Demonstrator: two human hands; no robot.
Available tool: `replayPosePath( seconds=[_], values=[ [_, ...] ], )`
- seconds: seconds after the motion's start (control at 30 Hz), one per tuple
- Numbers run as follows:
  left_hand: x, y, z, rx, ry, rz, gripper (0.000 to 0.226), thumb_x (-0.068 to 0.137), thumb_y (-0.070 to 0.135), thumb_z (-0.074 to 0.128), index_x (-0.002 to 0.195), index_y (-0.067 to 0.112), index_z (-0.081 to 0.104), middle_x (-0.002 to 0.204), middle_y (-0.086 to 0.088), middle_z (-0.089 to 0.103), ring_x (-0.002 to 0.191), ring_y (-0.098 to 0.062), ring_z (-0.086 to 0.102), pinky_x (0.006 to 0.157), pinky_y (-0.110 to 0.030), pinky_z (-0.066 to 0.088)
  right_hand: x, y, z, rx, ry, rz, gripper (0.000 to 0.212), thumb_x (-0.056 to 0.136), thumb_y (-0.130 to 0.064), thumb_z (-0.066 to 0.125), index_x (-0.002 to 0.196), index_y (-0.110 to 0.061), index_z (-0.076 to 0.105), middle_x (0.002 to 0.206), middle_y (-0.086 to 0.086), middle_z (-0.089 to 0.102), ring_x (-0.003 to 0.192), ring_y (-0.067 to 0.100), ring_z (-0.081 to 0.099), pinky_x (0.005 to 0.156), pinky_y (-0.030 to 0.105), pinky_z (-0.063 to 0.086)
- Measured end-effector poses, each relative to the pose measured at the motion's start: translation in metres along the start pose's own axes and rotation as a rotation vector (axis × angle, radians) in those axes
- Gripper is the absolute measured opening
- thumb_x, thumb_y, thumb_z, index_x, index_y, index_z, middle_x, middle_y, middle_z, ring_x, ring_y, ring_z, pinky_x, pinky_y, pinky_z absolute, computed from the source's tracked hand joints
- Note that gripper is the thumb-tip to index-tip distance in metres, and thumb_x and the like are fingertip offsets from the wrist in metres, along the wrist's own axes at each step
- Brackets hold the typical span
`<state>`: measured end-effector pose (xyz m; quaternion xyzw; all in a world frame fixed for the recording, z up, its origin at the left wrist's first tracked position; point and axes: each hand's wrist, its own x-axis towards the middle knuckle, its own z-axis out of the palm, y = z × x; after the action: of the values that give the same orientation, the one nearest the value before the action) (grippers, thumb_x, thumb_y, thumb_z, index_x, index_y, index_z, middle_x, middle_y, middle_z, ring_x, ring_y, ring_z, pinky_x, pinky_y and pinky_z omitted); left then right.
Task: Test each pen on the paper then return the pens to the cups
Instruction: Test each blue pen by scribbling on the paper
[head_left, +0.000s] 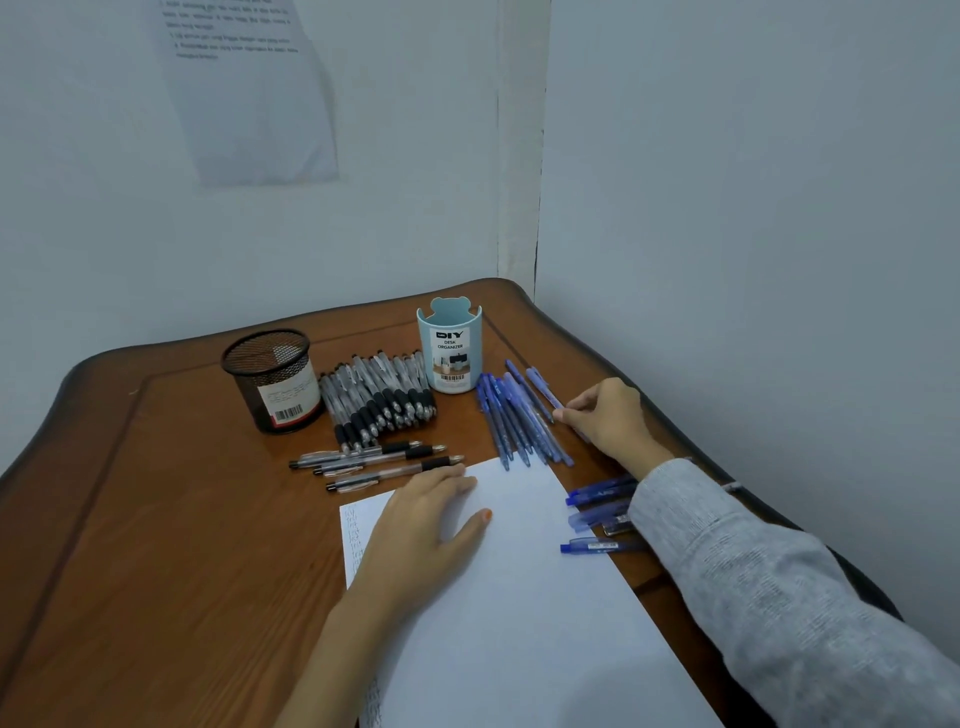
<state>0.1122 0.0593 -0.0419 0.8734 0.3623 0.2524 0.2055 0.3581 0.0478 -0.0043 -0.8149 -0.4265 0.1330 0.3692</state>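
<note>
A white paper (530, 597) lies on the wooden table, with scribbles along its left edge. My left hand (421, 530) presses flat on the paper's upper left part. My right hand (608, 415) pinches a blue pen (543, 387) at the right end of a row of several blue pens (514, 421). Several black pens (379, 397) lie in a pile between a black mesh cup (272, 379) and a light blue cup (449, 345). Both cups stand upright; I see no pens sticking out of them.
Three black pens (374, 462) lie crosswise just above the paper. A few blue pens (600, 512) lie right of the paper, partly under my grey sleeve. The table (156, 519) sits in a wall corner; a printed sheet (244, 88) hangs on the left wall.
</note>
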Motion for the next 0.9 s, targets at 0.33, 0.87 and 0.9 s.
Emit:
replayPosePath(
  seconds=[0.33, 0.87, 0.9],
  values=[
    [-0.010, -0.001, -0.002, 0.052, -0.132, 0.015, 0.063, 0.090, 0.058, 0.044, 0.145, 0.031, 0.033, 0.154, 0.017, 0.021, 0.141, 0.001, 0.015, 0.116, -0.025, 0.014, -0.040, 0.010, -0.063, -0.105, -0.399, -0.247, 0.013, 0.084, -0.016, 0.072, 0.096, -0.017, 0.076, 0.096, -0.002, 0.072, 0.091, 0.012, 0.064, 0.086, 0.025, 0.051],
    [-0.016, 0.008, -0.007, 0.103, 0.025, 0.082, 0.055, 0.082, 0.056, 0.047, 0.116, 0.017, 0.066, 0.122, 0.006, 0.061, 0.114, -0.010, 0.052, 0.097, -0.024, 0.038, -0.074, -0.001, -0.048, -0.049, -0.328, -0.405, 0.007, 0.097, -0.016, 0.053, 0.098, -0.023, 0.056, 0.098, -0.002, 0.058, 0.088, 0.012, 0.058, 0.078, 0.019, 0.048],
    [-0.016, 0.008, -0.007, 0.111, 0.039, 0.100, 0.054, 0.083, 0.056, 0.045, 0.111, 0.016, 0.068, 0.116, 0.006, 0.063, 0.109, -0.010, 0.055, 0.094, -0.027, 0.043, -0.077, -0.008, -0.047, 0.011, -0.318, -0.430, 0.007, 0.098, -0.016, 0.051, 0.098, -0.022, 0.054, 0.097, -0.001, 0.057, 0.086, 0.011, 0.058, 0.075, 0.017, 0.047]
  ],
)
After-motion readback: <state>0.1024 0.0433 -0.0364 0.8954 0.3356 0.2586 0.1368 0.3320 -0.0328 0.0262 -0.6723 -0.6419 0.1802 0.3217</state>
